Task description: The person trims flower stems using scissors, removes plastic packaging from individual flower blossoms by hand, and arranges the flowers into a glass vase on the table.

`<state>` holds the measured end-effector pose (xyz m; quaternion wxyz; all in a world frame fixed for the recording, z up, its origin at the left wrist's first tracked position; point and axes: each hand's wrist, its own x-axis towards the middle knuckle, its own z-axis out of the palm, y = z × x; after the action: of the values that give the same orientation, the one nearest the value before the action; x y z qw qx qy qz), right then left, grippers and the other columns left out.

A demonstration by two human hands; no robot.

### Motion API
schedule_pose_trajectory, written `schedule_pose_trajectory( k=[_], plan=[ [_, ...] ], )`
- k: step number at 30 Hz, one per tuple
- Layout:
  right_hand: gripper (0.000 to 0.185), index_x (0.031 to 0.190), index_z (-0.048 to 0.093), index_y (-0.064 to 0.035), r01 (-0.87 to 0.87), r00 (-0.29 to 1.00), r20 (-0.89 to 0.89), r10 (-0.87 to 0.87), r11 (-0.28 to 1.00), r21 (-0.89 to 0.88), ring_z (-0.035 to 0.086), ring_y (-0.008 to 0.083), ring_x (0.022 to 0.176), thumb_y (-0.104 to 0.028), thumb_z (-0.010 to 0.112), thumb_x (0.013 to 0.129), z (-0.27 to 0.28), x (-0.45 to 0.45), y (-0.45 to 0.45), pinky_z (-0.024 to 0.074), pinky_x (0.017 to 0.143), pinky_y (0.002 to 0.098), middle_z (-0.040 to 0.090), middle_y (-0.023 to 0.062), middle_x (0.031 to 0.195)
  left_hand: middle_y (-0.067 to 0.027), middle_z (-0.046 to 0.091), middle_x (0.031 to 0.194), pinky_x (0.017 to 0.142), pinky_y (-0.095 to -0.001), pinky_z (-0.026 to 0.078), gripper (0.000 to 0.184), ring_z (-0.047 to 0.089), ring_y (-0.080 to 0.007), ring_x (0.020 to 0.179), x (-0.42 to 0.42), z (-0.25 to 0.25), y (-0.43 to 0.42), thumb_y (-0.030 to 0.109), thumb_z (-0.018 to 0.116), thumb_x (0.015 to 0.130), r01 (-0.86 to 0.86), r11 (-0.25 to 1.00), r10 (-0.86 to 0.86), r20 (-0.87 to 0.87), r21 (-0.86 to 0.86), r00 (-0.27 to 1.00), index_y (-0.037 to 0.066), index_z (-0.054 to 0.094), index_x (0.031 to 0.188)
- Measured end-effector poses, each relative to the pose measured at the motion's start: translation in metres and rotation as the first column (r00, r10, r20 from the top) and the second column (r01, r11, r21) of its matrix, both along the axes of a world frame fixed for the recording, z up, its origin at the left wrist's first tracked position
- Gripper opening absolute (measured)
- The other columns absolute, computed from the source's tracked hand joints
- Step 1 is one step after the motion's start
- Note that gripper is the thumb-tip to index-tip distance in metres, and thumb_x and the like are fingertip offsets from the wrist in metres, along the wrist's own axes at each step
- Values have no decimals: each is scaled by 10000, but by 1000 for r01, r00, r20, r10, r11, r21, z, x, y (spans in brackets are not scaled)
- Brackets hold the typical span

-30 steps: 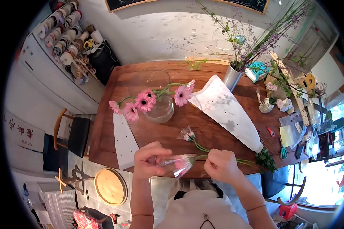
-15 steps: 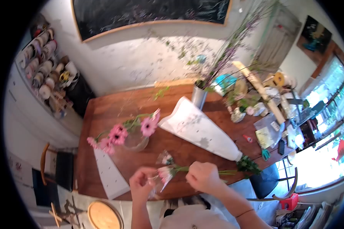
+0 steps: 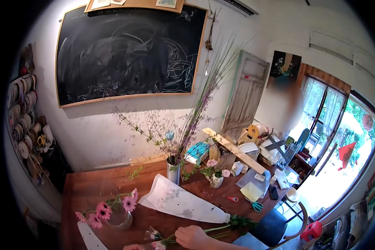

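At the bottom of the head view, my right hand (image 3: 192,237) is closed around the green stem of a pink gerbera. The gerbera's bloom (image 3: 158,245) points left, near the lower edge. Only a sliver of my left hand (image 3: 133,247) shows at that edge, left of the bloom, with its fingers hidden. A small clear-wrapped flower head (image 3: 153,233) is just above the bloom. Dark green foliage (image 3: 241,222) lies to the right of my right hand. Beyond it, white spotted wrapping paper (image 3: 181,202) rests on the wooden table.
Pink gerberas (image 3: 103,211) stand in a glass vase (image 3: 121,218) at left. A metal vase (image 3: 173,173) holds tall stems. Scissors (image 3: 256,206), a phone (image 3: 273,192) and a wooden plank (image 3: 233,150) are at right. A chair (image 3: 271,225) stands beyond the table's right edge; a blurred person (image 3: 281,104) is behind.
The view has tilted up and turned right, so the table and hands sit lower. My left hand has mostly dropped out of frame. My right hand still grips the gerbera stem.
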<state>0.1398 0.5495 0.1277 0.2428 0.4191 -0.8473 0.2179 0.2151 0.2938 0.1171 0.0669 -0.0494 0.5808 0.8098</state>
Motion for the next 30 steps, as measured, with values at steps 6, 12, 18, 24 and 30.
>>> schedule_pose_trajectory(
  k=[6,12,18,24,30],
  plan=[
    [210,624,430,-67,68,993,100,-64,997,-35,526,228,504,-135,584,748,5,-11,23,416,433,331,448,56,617,-77,559,673,583,-263,485,140,487,-97,528,6,14,-26,125,581,798,-255,967,255,-212,26,943,9,539,732],
    [118,687,534,-82,56,989,150,-13,957,-285,507,221,471,-3,622,686,79,-27,46,417,451,295,518,41,599,-95,582,808,687,-364,548,283,595,-196,663,8,-67,-66,271,684,785,-360,918,390,-209,164,897,42,568,906],
    [168,736,428,-30,-140,979,-190,-69,443,-885,357,123,557,-134,422,867,187,-51,51,272,482,216,419,60,659,-43,472,582,367,-188,299,127,388,-84,454,17,-78,-26,22,466,681,-451,824,504,-79,342,860,51,500,800],
    [83,790,487,-93,-415,568,-761,-314,690,-594,395,95,517,-69,468,866,276,-85,-16,319,455,202,454,40,672,-75,454,596,434,-243,361,123,373,-120,447,52,-128,-13,106,495,732,-412,752,440,75,514,895,-10,501,692],
    [171,664,523,-61,-554,822,-508,259,155,-818,519,71,593,11,579,809,204,-141,-189,419,527,196,600,32,690,-20,388,556,415,-248,289,318,325,-101,446,60,-141,7,278,441,873,-567,582,506,287,582,813,64,437,638]
  ],
)
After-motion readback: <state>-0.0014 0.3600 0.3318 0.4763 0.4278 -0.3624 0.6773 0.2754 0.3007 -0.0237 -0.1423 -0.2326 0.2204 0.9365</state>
